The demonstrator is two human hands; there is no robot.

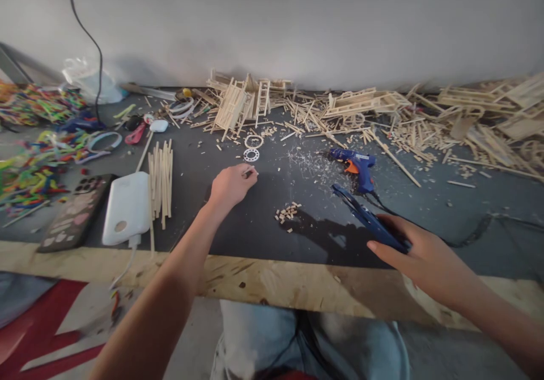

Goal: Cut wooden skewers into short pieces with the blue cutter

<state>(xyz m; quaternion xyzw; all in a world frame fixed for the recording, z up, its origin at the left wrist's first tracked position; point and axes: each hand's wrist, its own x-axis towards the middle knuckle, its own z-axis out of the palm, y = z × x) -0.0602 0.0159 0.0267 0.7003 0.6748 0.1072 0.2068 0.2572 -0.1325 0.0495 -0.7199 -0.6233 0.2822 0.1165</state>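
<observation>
Fingers of the left hand [229,186] curl inward, thumb and forefinger pinching a small pale piece [254,171], its shape too small to tell; those of the right hand [427,258] wrap a dark blue hand tool [368,219], held above the table. By size, from where I stand:

One table [246,238], dark-topped, with a pale wooden front edge [276,281]; bare room between the hands.

One bank of wooden sticks and frames [232,105], along the wall, blocking the back.

One spread of coloured bits [38,170], far left.

One translucent plastic bag [91,85], back left; contents cannot be made out.

One phone [74,212], near end at the wooden edge.

One blue glue gun [363,171], just beyond the tool's tip; its cord passes behind the right hand, in the way there.

One white power bank [127,207], cable trailing over the edge.

One bundle of sticks [161,178], beside it.

Two pale rings [245,155], just beyond the left hand.

One small cluster of cut pieces [288,212], between the hands.
</observation>
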